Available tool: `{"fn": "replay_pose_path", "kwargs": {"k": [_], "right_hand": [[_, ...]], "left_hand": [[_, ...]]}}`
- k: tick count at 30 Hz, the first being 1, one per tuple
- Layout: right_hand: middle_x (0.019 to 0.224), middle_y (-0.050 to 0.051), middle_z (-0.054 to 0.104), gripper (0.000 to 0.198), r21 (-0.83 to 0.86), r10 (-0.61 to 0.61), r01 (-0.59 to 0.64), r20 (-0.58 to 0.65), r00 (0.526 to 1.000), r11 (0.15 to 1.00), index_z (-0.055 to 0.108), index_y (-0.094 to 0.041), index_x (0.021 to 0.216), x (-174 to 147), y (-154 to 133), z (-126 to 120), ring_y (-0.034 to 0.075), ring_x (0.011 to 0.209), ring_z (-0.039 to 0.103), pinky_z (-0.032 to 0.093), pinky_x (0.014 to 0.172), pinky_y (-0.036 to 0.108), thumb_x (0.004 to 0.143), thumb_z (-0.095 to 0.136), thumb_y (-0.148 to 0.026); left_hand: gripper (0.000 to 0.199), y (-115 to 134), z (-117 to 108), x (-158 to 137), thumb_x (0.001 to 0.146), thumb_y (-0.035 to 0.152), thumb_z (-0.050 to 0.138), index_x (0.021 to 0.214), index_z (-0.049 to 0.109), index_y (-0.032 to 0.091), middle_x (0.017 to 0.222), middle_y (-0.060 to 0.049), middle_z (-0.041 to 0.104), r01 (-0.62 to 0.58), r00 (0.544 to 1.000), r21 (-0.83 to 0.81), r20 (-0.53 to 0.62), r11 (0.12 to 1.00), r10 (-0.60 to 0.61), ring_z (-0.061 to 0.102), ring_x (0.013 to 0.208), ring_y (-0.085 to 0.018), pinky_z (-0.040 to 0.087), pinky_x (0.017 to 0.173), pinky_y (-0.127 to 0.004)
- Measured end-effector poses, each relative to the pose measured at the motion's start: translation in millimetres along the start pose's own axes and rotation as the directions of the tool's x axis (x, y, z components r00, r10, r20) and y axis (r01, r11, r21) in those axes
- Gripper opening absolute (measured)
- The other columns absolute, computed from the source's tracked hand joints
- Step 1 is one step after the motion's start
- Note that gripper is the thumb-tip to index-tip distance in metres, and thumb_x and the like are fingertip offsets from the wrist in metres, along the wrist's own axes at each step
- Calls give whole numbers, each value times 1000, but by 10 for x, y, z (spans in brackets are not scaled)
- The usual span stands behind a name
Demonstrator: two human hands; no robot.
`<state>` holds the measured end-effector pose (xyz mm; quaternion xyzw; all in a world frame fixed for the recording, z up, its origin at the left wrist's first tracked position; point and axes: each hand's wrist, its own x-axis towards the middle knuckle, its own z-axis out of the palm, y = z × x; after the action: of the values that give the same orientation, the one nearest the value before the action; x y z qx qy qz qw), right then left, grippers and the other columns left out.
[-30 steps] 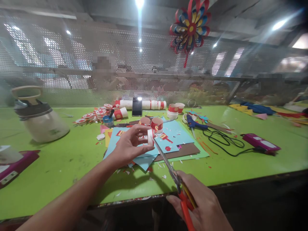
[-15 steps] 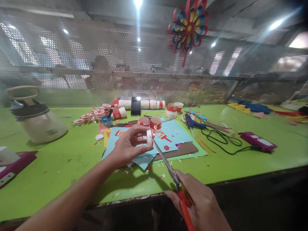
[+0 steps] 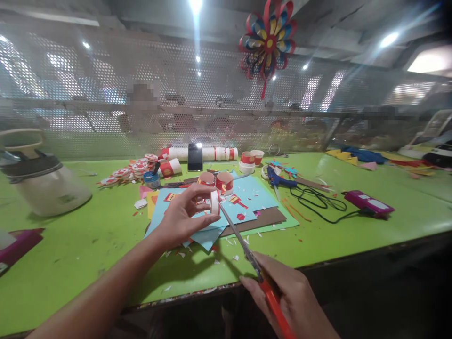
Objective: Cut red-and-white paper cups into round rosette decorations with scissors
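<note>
Your left hand [image 3: 185,214] pinches a white paper ring [image 3: 214,202]. Your right hand [image 3: 287,289] grips scissors [image 3: 251,259] with orange handles, their tips right by the ring.

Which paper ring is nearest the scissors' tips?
The white ring in the left hand, at the tips of the scissors; the two red rings stand farther back.

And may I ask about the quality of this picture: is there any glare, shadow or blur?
In the head view, a ceiling light flares into streaks; in the head view, the phone shows a bright reflection; in the head view, shadow darkens the table below the left hand; in the head view, the mesh looks hazy.
</note>
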<state>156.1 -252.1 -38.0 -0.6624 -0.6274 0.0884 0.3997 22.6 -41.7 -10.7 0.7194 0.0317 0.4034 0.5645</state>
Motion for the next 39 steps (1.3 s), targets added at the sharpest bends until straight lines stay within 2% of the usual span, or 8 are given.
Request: {"fn": "replay_pose_path", "kwargs": {"k": [4, 9, 13, 19, 24, 32, 35, 39], "right_hand": [[80, 2, 65, 13, 109, 43, -53, 93, 995, 993, 62, -19, 93, 15, -40, -51, 16, 74, 63, 51, 69, 21, 91, 50, -23], [83, 3, 64, 24, 6, 5, -5, 9, 1000, 1000, 61, -20, 109, -38, 48, 0, 18, 78, 63, 52, 75, 27, 88, 50, -18], [74, 3, 61, 26, -69, -23, 21, -39, 999, 997, 62, -18, 109, -46, 56, 19, 19, 70, 62, 53, 70, 29, 87, 49, -15], [73, 4, 62, 27, -126, -39, 32, -53, 998, 992, 62, -17, 111, -51, 82, 29, 20, 67, 62, 53, 68, 30, 87, 51, -17], [76, 4, 63, 26, -116, -63, 55, -69, 996, 992, 61, -18, 113, -51, 131, 74, 19, 66, 61, 51, 66, 31, 88, 52, -20], [76, 5, 63, 24, -108, -59, 53, -55, 997, 993, 60, -17, 111, -44, 122, 65, 21, 68, 60, 47, 64, 31, 90, 48, -19], [79, 4, 65, 21, -68, -50, 47, -40, 998, 997, 62, -19, 106, -22, 102, 26, 18, 69, 61, 48, 66, 28, 90, 48, -19], [76, 1, 66, 16, 106, 25, -29, 35, 999, 994, 65, -20, 95, 6, -28, -66, 15, 67, 62, 48, 63, 21, 90, 51, -26]], "left_hand": [[38, 39, 2, -3, 74, 15, 74, 109, 61, 22, 110, -6, 57, -19, 1000, 86, -9, 996, 20, 57, 109, -24, 52, 91, -40], [39, 10, 11, -9, 74, 16, 74, 110, 58, 22, 108, -6, 56, -34, 999, 89, 1, 995, 34, 58, 109, -25, 53, 89, -42], [41, -41, -6, -15, 73, 16, 75, 110, 57, 22, 108, -7, 56, -45, 999, 99, 1, 994, 45, 57, 110, -26, 53, 89, -42], [41, -30, -22, -24, 74, 18, 75, 111, 57, 22, 110, -7, 54, -52, 999, 142, 3, 988, 52, 57, 108, -25, 53, 88, -42], [40, 0, -10, -31, 74, 20, 75, 111, 57, 22, 112, -7, 53, -64, 998, 215, -7, 975, 67, 56, 108, -23, 53, 88, -40], [40, -32, -17, -30, 76, 19, 74, 112, 58, 24, 111, -6, 54, -23, 1000, 148, 17, 989, 20, 56, 108, -24, 52, 88, -40], [40, -16, -25, -33, 76, 18, 73, 113, 59, 25, 113, -6, 55, 6, 999, 113, 33, 994, -10, 56, 108, -24, 51, 89, -41], [37, 55, -35, -24, 78, 20, 72, 113, 62, 24, 116, -7, 57, 65, 995, 76, 66, 995, -70, 55, 110, -24, 49, 91, -41]]}}
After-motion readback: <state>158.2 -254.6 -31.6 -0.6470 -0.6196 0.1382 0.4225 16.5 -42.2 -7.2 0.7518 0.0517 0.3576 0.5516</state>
